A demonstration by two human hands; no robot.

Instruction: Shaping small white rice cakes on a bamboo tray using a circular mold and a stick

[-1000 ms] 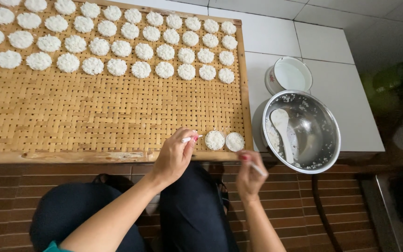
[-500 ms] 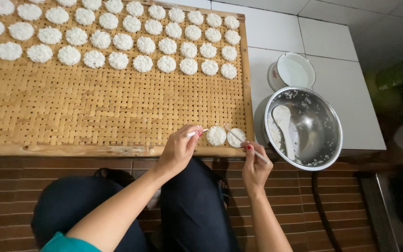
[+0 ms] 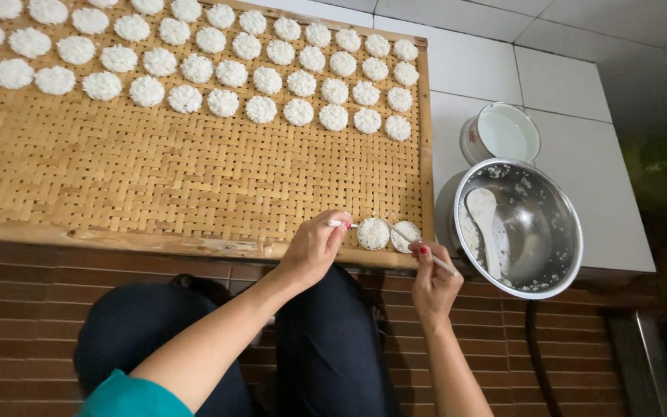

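At the woven tray's (image 3: 194,185) near right corner, left hand (image 3: 312,249) fingers pinched on a small ring mould (image 3: 373,233) of white rice, right hand (image 3: 434,282) fingers clamped on a thin stick (image 3: 426,251) over the second mould (image 3: 405,236), steel bowl (image 3: 550,232) just beside.

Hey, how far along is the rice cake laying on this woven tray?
Done: three rows of white rice cakes fill the far part of the woven tray. In hand: the left hand holds a small ring mould at the near edge, beside a second cake; the right hand holds a thin white stick. Left: most of the tray is bare, though the steel bowl holds only scraps.
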